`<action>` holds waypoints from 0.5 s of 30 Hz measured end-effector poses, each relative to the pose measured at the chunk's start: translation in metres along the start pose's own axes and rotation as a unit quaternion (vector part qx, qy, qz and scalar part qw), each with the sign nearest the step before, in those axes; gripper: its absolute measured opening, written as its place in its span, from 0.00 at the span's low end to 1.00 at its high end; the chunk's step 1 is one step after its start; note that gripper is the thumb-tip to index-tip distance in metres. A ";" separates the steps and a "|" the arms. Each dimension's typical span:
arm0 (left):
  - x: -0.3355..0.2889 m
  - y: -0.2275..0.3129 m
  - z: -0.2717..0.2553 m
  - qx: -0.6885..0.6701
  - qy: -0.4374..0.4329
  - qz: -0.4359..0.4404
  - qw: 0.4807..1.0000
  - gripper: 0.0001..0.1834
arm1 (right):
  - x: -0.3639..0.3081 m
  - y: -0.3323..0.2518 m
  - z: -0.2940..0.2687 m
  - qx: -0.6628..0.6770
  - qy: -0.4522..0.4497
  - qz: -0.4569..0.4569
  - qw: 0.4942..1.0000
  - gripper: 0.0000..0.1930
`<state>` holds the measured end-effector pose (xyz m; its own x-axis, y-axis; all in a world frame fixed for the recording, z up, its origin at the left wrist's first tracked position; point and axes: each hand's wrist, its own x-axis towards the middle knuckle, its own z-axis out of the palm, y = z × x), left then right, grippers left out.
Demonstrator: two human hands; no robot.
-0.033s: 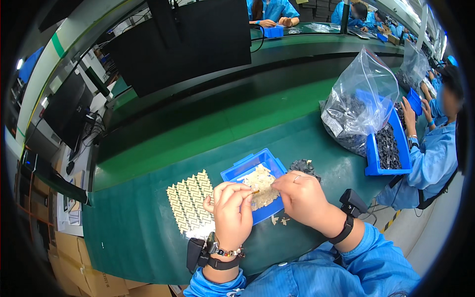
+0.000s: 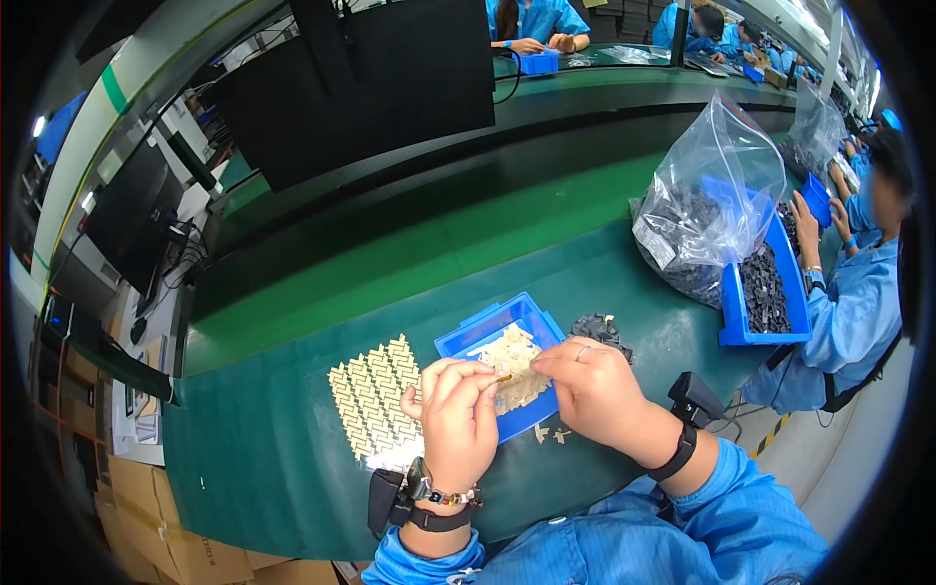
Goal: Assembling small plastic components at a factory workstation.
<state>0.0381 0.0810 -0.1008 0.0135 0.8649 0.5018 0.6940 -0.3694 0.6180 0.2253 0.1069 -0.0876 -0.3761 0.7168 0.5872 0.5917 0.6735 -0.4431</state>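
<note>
Over a blue bin [image 2: 525,421] my left hand [image 2: 454,414] is closed in a pinch, with a small dark, yellowish strip [image 2: 503,378] sticking out from its fingertips. Just to the right, my right hand [image 2: 597,388] has thumb and forefinger pressed together. Whatever lies between them is too small to make out. Below the fingers, the bin holds a heap of cream-coloured scraps [image 2: 519,347]. Left of the bin lies a sheet of small cream pieces [image 2: 375,400] in slanted rows, its lower end near my left wrist.
Small black parts [image 2: 597,330] lie behind my right hand. A few cream scraps [image 2: 560,437] lie by the bin's near edge. At right stand a clear bag of dark parts [image 2: 687,229] and a blue bin of black parts [image 2: 765,292], beside a co-worker [image 2: 848,302]. A monitor [image 2: 361,93] overhangs the back.
My right fingertips have shifted very slightly left, toward the strip in my left hand. The rest looks the same.
</note>
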 end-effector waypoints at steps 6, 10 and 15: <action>0.000 0.003 -0.001 0.009 -0.039 0.021 0.999 0.02 | 0.010 -0.014 -0.004 0.121 -0.032 0.025 0.992 0.07; 0.000 0.004 0.000 0.020 -0.051 0.037 0.998 0.02 | 0.008 -0.013 -0.004 0.116 -0.056 0.040 0.991 0.06; 0.000 0.006 -0.001 -0.004 0.007 0.031 0.999 0.03 | 0.006 -0.014 -0.003 0.121 -0.054 0.062 0.989 0.04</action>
<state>0.0413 0.0786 -0.0959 0.0456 0.8357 0.5473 0.6861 -0.4244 0.5909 0.2165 0.1011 -0.0760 -0.3930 0.8030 0.4481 0.4546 0.5932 -0.6644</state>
